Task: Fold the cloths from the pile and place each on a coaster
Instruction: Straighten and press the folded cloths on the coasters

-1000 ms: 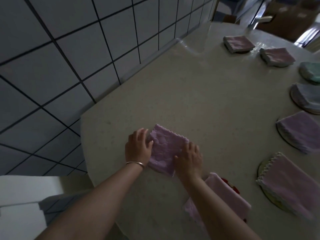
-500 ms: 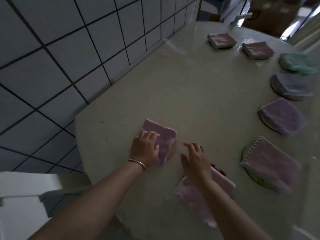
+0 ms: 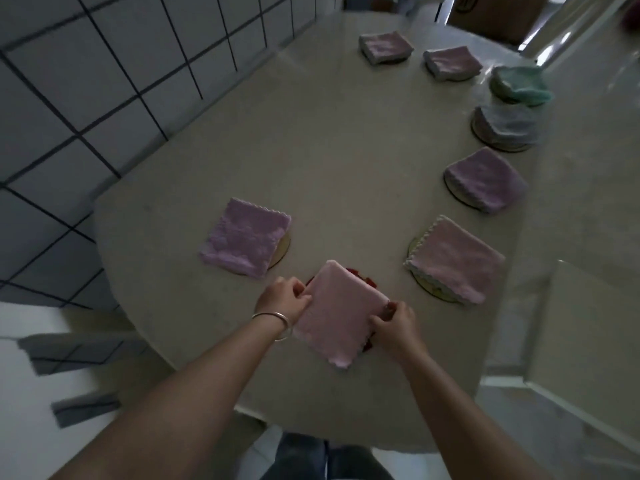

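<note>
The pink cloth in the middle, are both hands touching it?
Touching. The head view shows the left hand pinching the pink cloth at its left edge, and the right hand gripping its right edge, fingers curled over the fabric.

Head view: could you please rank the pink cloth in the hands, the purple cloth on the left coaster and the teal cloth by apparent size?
1. Pink cloth, largest, though nearest the camera.
2. Purple cloth.
3. Teal cloth, smallest, but farthest, so true size is unsure.
</note>
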